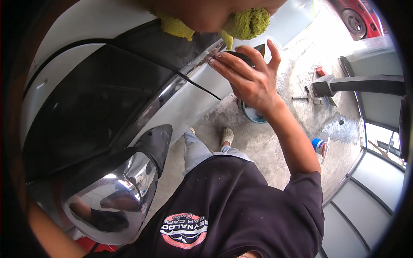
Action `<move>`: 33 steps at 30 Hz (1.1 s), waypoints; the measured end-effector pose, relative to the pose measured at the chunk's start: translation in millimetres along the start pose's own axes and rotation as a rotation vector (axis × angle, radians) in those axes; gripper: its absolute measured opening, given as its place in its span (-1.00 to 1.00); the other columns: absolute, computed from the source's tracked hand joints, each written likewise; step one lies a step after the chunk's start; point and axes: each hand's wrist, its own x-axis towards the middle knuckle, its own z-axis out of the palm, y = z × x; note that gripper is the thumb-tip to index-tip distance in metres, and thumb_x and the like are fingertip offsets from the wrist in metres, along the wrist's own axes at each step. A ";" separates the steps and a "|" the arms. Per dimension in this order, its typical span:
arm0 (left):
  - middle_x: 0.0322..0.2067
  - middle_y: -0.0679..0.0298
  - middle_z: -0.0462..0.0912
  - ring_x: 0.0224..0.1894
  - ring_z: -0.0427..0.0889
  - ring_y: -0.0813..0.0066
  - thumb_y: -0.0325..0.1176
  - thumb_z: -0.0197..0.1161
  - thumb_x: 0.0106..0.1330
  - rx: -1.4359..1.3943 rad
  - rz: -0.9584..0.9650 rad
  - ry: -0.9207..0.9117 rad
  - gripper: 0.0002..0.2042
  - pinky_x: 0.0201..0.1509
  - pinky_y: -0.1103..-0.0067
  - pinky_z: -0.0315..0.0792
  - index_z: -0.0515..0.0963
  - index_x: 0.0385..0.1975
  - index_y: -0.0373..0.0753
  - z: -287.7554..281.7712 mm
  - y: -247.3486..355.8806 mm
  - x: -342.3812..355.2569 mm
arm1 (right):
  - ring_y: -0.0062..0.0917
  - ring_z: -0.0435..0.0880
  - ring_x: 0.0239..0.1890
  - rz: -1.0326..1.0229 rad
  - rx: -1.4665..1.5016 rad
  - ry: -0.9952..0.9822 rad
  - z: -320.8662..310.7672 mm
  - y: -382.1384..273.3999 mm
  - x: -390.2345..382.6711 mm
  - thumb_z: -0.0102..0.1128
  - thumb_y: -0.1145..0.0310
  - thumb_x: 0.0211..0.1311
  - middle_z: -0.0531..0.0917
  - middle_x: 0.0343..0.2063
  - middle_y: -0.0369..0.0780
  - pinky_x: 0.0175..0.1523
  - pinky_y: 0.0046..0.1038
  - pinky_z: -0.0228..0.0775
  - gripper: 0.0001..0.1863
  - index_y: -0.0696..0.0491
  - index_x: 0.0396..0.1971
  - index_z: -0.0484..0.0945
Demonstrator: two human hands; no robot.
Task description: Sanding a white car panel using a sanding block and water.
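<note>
Blue bucket (254, 116) behind right hand (251, 79).

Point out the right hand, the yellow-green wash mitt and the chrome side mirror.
right hand (251, 81), head view, back of the hand
yellow-green wash mitt (247, 23), head view, fuzzy right lobe
chrome side mirror (118, 193), head view, shiny housing

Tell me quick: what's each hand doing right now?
Left hand: mostly out of frame at the top, pressed on a yellow-green wash mitt; grip cannot be told.
Right hand: open, fingertips touching the car's window trim, holding nothing.
</note>
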 end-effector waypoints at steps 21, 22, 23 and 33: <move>-0.57 0.04 0.66 -0.45 0.69 0.12 -0.41 0.28 0.01 -0.024 -0.021 -0.020 -0.89 -0.38 0.40 0.56 0.64 -0.54 -0.32 -3.7 1.4 -0.5 | -0.62 0.56 -0.05 -0.052 0.117 0.089 3.3 -44.7 -6.2 0.29 0.20 0.12 0.61 0.05 -0.62 0.47 0.04 -0.08 -0.65 -0.38 -0.05 0.75; -0.57 0.04 0.66 -0.45 0.69 0.12 -0.41 0.28 0.01 -0.025 -0.025 -0.028 -0.89 -0.38 0.40 0.56 0.64 -0.54 -0.32 -2.4 1.1 -5.0 | -0.62 0.56 -0.05 -0.052 0.120 0.090 4.1 -41.1 -5.7 0.29 0.20 0.12 0.61 0.05 -0.62 0.47 0.04 -0.08 -0.65 -0.38 -0.05 0.75; -0.57 0.04 0.66 -0.45 0.69 0.12 -0.41 0.28 0.01 -0.024 -0.032 -0.027 -0.89 -0.38 0.40 0.56 0.64 -0.54 -0.32 -2.4 1.4 -4.8 | -0.61 0.56 -0.06 -0.034 0.081 0.099 5.1 -32.9 -5.0 0.30 0.23 0.10 0.62 0.04 -0.63 0.49 0.01 -0.11 -0.64 -0.36 -0.05 0.76; -0.57 0.05 0.66 -0.45 0.69 0.13 -0.40 0.28 0.02 -0.031 -0.024 -0.007 -0.89 -0.38 0.40 0.56 0.64 -0.54 -0.31 -2.9 -1.0 2.7 | -0.61 0.54 0.00 0.002 -0.045 0.037 6.9 -1.6 -9.5 0.18 0.25 0.20 0.63 0.00 -0.59 0.48 0.02 -0.18 -0.64 -0.38 -0.02 0.73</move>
